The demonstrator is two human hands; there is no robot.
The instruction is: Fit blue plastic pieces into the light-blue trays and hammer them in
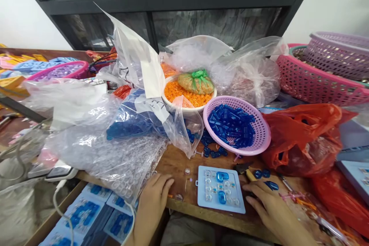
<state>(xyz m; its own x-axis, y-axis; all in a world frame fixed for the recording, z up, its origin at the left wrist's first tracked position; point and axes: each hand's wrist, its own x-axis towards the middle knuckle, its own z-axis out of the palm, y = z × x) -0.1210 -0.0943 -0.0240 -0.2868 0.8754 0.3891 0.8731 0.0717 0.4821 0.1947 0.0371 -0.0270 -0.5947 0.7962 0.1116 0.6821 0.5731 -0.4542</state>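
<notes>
Hands [153,193] beside tray [215,199], tab [196,183] leftward

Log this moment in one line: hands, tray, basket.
left hand: at edge of table | right hand: beside tray | tray: flat, bearing blue pieces and clear pieces | purple basket: dark-blue pieces inside

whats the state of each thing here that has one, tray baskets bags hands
Blue tray: flat, holding clear and blue parts
Front purple basket: tilted, filled with blue pieces
White bowl: filled with orange pieces
Green-tied bag: knotted shut
Red bag: crumpled
Left hand: at the table edge, nothing visibly held
Right hand: beside the tray, grip unclear
</notes>
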